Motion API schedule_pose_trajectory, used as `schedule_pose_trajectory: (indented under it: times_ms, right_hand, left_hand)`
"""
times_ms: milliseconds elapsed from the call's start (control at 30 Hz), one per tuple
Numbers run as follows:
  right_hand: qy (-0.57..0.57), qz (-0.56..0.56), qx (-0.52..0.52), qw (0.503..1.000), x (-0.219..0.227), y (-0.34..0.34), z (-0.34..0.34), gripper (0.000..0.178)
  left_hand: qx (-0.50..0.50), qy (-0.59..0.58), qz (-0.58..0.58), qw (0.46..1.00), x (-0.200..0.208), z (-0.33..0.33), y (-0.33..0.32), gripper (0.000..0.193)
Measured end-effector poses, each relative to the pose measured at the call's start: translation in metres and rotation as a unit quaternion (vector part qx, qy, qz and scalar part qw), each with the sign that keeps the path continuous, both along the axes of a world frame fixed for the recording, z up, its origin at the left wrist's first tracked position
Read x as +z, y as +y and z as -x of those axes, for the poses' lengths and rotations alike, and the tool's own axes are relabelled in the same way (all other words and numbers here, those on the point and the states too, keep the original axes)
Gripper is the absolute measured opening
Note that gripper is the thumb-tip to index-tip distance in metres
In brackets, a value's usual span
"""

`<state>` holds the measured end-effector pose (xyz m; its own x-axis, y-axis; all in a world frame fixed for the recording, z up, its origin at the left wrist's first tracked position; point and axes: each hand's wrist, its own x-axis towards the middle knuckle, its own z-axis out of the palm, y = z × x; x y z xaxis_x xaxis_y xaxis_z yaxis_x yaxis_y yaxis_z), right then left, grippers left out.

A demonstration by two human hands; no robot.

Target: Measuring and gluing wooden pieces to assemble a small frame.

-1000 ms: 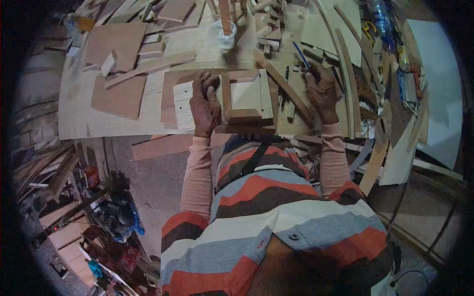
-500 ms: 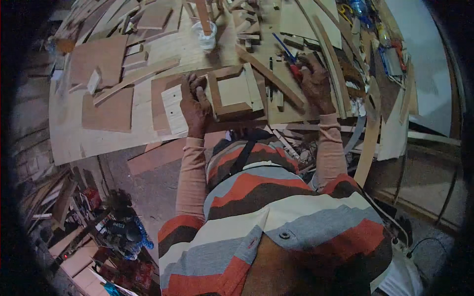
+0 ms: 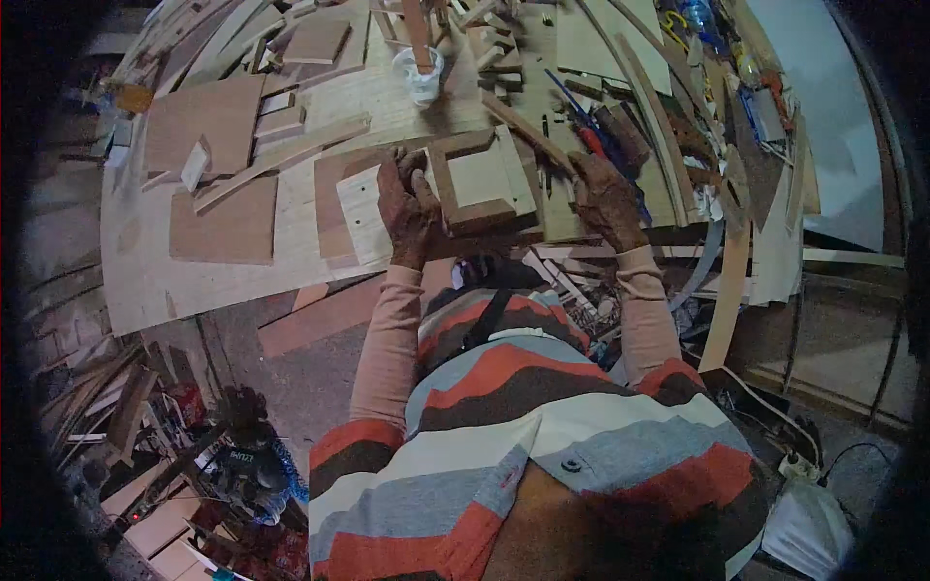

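Note:
My left hand (image 3: 409,208) is closed, its fingers curled, between a pale board (image 3: 363,215) with small dark holes and a small wooden frame (image 3: 484,184). Whatever its fingers hold is hidden. The frame has brown wood strips around a pale panel and lies flat to the right of that hand. My right hand (image 3: 607,201) has its fingers closed on the near end of a slanting wooden strip (image 3: 528,131). Just beyond the right hand lies a long blue and red tool (image 3: 591,140). A thin dark pen-like stick (image 3: 545,145) rests between the frame and the strip.
Square brown boards (image 3: 223,218) and a long batten (image 3: 281,163) lie at left. A white plastic cup (image 3: 419,82) stands at the back, near stacked wood blocks (image 3: 496,53). Long curved strips (image 3: 644,116) and a handsaw's brown handle (image 3: 697,160) lie at right.
My right hand has moved left from beside the red and blue tool onto the strip's near end. My left hand stays by the frame. The whole view has shifted slightly.

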<state>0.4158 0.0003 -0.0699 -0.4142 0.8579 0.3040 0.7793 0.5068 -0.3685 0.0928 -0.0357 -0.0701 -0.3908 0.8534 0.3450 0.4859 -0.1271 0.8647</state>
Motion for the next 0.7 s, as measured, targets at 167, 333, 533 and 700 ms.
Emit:
schedule_pose_trajectory:
  times_ms: [167,333,533,700]
  right_hand:
    - [0.053,0.164,-0.110,0.979,0.023,-0.005,0.010,0.046]
    - [0.255,0.339,-0.158,0.891,0.081,-0.047,0.032,0.041]
    - [0.268,0.271,-0.082,0.921,0.025,-0.047,0.004,0.047]
    - [0.352,0.316,-0.091,0.876,0.016,-0.053,0.006,0.039]
  left_hand:
    - [-0.001,0.010,-0.018,1.000,-0.003,-0.001,0.002,0.026]
    - [0.000,-0.059,-0.006,0.998,0.004,0.000,-0.001,0.026]
    - [-0.027,0.002,-0.018,0.999,-0.005,0.004,0.003,0.027]
    - [-0.037,0.007,-0.019,0.999,-0.015,0.008,0.006,0.026]
